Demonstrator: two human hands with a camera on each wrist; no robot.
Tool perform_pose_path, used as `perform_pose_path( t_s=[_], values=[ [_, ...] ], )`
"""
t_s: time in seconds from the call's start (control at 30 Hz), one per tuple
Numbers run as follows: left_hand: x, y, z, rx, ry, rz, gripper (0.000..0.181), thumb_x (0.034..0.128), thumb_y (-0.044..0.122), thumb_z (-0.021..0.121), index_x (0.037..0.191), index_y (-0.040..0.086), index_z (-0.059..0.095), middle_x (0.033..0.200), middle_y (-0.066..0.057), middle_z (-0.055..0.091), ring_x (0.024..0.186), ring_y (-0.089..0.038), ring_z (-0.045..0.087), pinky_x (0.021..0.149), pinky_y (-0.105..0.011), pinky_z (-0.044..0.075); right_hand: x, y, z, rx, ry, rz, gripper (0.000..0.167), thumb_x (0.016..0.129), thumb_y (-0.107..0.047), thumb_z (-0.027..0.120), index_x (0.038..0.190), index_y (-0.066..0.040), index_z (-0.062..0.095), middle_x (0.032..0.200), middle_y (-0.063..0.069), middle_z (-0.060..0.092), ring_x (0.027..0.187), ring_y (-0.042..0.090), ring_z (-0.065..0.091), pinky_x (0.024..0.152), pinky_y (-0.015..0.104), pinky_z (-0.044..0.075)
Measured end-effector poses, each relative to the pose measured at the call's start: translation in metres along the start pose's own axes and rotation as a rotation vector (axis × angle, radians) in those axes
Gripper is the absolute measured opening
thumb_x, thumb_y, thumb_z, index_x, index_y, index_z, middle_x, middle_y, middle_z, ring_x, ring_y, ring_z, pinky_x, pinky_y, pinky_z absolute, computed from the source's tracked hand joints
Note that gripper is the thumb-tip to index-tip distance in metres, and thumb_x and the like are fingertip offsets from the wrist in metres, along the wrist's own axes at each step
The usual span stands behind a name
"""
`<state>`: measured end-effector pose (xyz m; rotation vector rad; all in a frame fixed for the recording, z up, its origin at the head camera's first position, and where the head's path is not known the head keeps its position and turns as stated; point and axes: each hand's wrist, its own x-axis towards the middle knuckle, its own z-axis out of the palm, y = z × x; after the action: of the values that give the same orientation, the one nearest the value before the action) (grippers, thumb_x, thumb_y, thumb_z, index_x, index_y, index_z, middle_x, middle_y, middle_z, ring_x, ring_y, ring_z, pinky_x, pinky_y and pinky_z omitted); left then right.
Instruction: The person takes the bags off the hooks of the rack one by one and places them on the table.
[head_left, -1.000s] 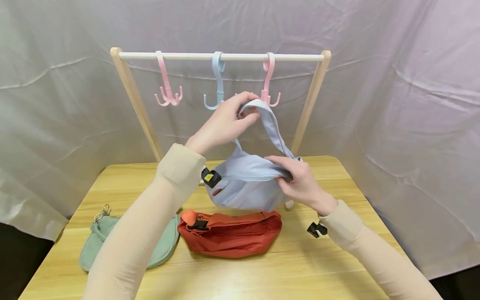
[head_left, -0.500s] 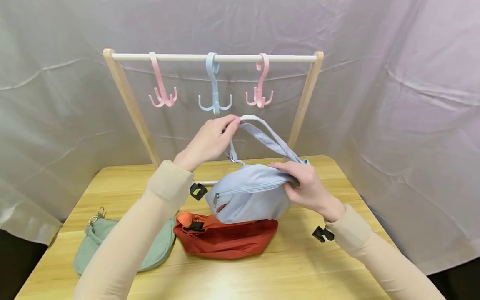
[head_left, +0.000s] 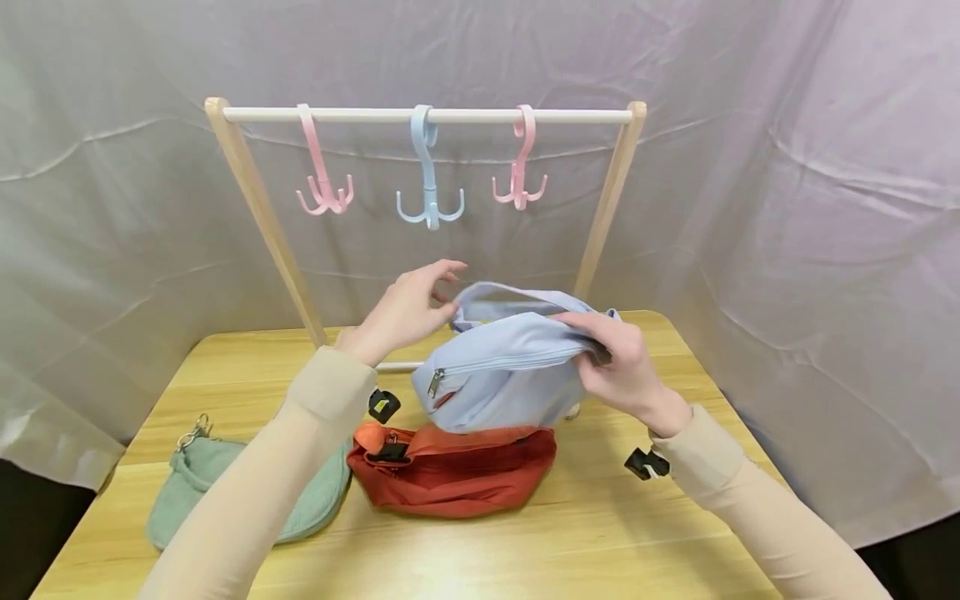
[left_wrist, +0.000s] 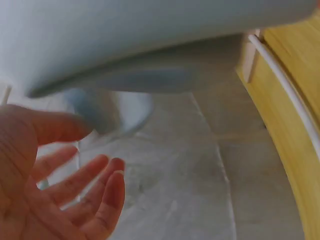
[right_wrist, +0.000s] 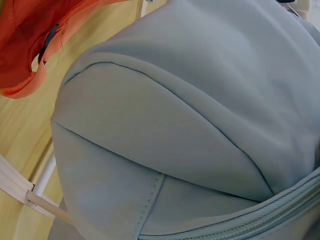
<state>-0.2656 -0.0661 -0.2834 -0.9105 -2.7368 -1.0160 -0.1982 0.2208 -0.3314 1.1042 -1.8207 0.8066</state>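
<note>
A light blue zipped bag (head_left: pixel 498 383) hangs above the table in the head view, its strap (head_left: pixel 510 293) looped over the top. My right hand (head_left: pixel 618 358) grips the bag's right end, thumb and fingers on either side of the zip edge. Beside the strap's left side is my left hand (head_left: pixel 405 310), thumb close to the strap and fingers spread loosely apart. In the left wrist view those fingers (left_wrist: pixel 110 202) close on nothing; whether the thumb touches the blurred strap, I cannot tell. The bag's fabric (right_wrist: pixel 165 120) fills most of the right wrist view.
A red bag (head_left: pixel 457 483) lies on the wooden table (head_left: pixel 637 533) just below the blue one. To its left is a green bag (head_left: pixel 322 500), partly behind my left forearm. A rack's white rail (head_left: pixel 367 115) carries two pink hooks (head_left: pixel 519 179) and one blue hook (head_left: pixel 430 187).
My left hand has come down from near the hooks and let go of the strap, which has sunk toward the bag. The right hand keeps its grip; the bag has lowered slightly.
</note>
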Motion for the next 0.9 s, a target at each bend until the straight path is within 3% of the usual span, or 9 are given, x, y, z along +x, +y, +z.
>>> perform_pose_path(
  t_s=[0.1, 0.23, 0.33, 0.43, 0.57, 0.67, 0.77, 0.9],
  values=[
    [-0.002, -0.005, 0.004, -0.040, -0.037, 0.066, 0.049, 0.0919, 0.003, 0.063, 0.140, 0.008, 0.056, 0.137, -0.013, 0.062, 0.119, -0.032, 0.064, 0.100, -0.047, 0.054, -0.001, 0.002, 0.000, 0.011, 0.015, 0.031, 0.044, 0.072, 0.015, 0.049, 0.109, 0.009, 0.070, 0.099, 0.021, 0.073, 0.093, 0.006, 0.065, 0.089, 0.010, 0.047],
    [-0.005, -0.007, 0.007, -0.116, -0.039, 0.100, 0.041, 0.0938, 0.000, 0.051, 0.132, 0.009, 0.064, 0.135, -0.009, 0.064, 0.120, -0.027, 0.062, 0.103, -0.045, 0.052, -0.001, 0.003, -0.001, 0.020, 0.004, 0.055, 0.044, 0.071, 0.016, 0.050, 0.110, 0.009, 0.070, 0.100, 0.022, 0.073, 0.099, 0.000, 0.064, 0.091, 0.009, 0.047],
    [-0.007, -0.003, 0.006, -0.158, 0.006, 0.135, 0.036, 0.0989, 0.008, 0.047, 0.129, 0.011, 0.067, 0.133, -0.006, 0.065, 0.120, -0.022, 0.062, 0.105, -0.041, 0.049, 0.000, 0.003, -0.001, 0.017, -0.014, 0.060, 0.046, 0.070, 0.018, 0.051, 0.110, 0.008, 0.070, 0.100, 0.021, 0.074, 0.099, 0.000, 0.064, 0.090, 0.009, 0.047],
    [-0.010, 0.002, 0.004, -0.183, 0.033, 0.211, 0.033, 0.1036, 0.018, 0.049, 0.131, 0.011, 0.065, 0.134, -0.004, 0.064, 0.125, -0.020, 0.059, 0.111, -0.040, 0.045, 0.000, 0.003, 0.000, 0.025, -0.035, 0.077, 0.047, 0.070, 0.019, 0.052, 0.111, 0.007, 0.070, 0.101, 0.020, 0.074, 0.093, 0.004, 0.065, 0.088, 0.009, 0.046],
    [-0.017, 0.011, 0.003, -0.131, -0.029, 0.299, 0.043, 0.1010, 0.029, 0.059, 0.141, 0.014, 0.056, 0.145, -0.004, 0.057, 0.137, -0.019, 0.050, 0.118, -0.042, 0.038, 0.002, 0.002, 0.000, 0.043, -0.042, 0.106, 0.047, 0.070, 0.019, 0.053, 0.112, 0.007, 0.069, 0.101, 0.019, 0.074, 0.088, 0.009, 0.065, 0.087, 0.009, 0.047],
    [-0.022, 0.017, 0.006, -0.060, -0.109, 0.299, 0.061, 0.0933, 0.039, 0.070, 0.147, 0.018, 0.050, 0.144, -0.003, 0.056, 0.132, -0.019, 0.053, 0.114, -0.042, 0.042, 0.003, 0.002, 0.001, 0.052, -0.023, 0.119, 0.047, 0.070, 0.019, 0.053, 0.112, 0.007, 0.070, 0.100, 0.020, 0.074, 0.088, 0.008, 0.065, 0.087, 0.010, 0.047],
    [-0.025, 0.019, 0.012, -0.019, -0.151, 0.260, 0.072, 0.0852, 0.046, 0.077, 0.146, 0.022, 0.047, 0.134, 0.001, 0.061, 0.119, -0.017, 0.059, 0.104, -0.040, 0.048, 0.005, 0.002, 0.002, 0.070, -0.003, 0.142, 0.047, 0.070, 0.020, 0.052, 0.110, 0.007, 0.070, 0.099, 0.020, 0.074, 0.091, 0.002, 0.064, 0.087, 0.010, 0.048],
    [-0.026, 0.015, 0.021, -0.025, -0.128, 0.247, 0.059, 0.0831, 0.038, 0.080, 0.132, 0.018, 0.056, 0.116, 0.000, 0.070, 0.103, -0.016, 0.066, 0.094, -0.039, 0.054, 0.006, 0.003, 0.003, 0.093, 0.017, 0.169, 0.046, 0.069, 0.021, 0.051, 0.108, 0.007, 0.071, 0.097, 0.022, 0.074, 0.097, -0.004, 0.063, 0.090, 0.010, 0.049]
  ],
)
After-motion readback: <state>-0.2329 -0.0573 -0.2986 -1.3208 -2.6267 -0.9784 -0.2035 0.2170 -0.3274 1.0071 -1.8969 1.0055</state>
